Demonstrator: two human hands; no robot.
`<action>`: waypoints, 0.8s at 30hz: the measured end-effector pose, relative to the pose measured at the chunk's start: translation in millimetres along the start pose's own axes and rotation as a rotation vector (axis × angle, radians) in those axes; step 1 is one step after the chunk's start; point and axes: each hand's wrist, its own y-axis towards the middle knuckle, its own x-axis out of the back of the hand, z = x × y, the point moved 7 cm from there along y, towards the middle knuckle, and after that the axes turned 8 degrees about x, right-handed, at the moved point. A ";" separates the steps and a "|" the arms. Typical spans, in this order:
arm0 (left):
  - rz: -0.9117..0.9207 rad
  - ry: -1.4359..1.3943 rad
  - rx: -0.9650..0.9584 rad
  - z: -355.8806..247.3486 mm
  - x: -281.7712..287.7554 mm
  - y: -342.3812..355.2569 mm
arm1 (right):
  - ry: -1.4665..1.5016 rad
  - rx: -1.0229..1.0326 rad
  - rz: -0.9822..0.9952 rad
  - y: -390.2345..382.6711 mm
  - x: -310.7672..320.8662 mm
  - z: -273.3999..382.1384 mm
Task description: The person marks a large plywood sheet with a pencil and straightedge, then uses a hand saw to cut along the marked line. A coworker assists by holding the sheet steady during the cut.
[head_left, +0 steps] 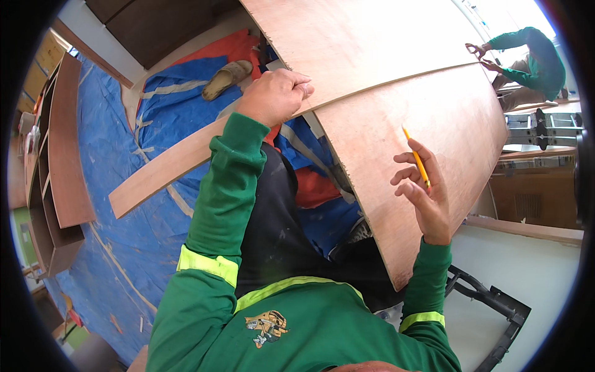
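Note:
My left hand [276,98] is closed over a long, thin wooden strip [164,162], at the left edge of a large plywood sheet [396,180]. One end of the strip sticks out past the sheet to the lower left. Beyond my hand, a straight edge runs across the sheet toward a co-worker, and the strip's upper side blends into the pale wood. Above the sheet, to the right, my right hand [427,192] holds a yellow pencil [419,160] between its fingers. The pencil's tip points up and away; whether it touches the wood I cannot tell.
A co-worker in green [538,65] has both hands at the sheet's far right edge. Blue tarp [114,248] covers the floor at left, with a shoe [227,79] on it. Wooden shelving [68,149] stands far left. A black metal frame [496,304] is at lower right.

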 end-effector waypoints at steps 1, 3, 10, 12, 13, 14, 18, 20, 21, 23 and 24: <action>-0.003 -0.004 -0.010 0.2 -0.3 0.4 | 0.001 0.024 0.025 0.7 -5.3 2.6; 0.001 0.001 0.008 2.1 -1.6 2.0 | 0.020 -0.003 0.015 1.7 -10.0 1.5; 0.003 0.017 0.003 -2.2 0.2 -1.7 | -0.032 0.001 -0.021 6.9 -12.9 -1.8; 0.012 0.017 0.001 -3.5 1.2 -2.3 | -0.042 0.015 -0.021 9.8 -12.0 -0.9; 0.016 0.014 0.005 -3.7 1.4 -2.9 | -0.041 0.016 -0.021 10.6 -11.9 -0.7; 0.015 0.022 0.000 -4.6 1.8 -3.0 | -0.045 0.018 -0.019 11.8 -12.0 -0.7; -0.001 0.025 -0.005 -6.2 3.4 -4.3 | -0.068 0.030 -0.032 16.4 -13.2 -1.8; 0.004 0.019 0.010 -5.7 2.7 -5.5 | -0.090 0.040 -0.057 22.7 -14.4 -4.2; 0.014 0.019 0.025 -4.8 2.5 -5.7 | -0.056 0.032 -0.071 27.9 -15.8 -7.0; 0.007 0.033 0.035 -4.5 1.8 -7.5 | -0.006 -0.013 -0.118 43.3 -17.5 -15.5; -0.014 0.047 0.025 -5.2 2.6 -7.8 | -0.004 0.109 -0.132 53.6 -22.5 -11.5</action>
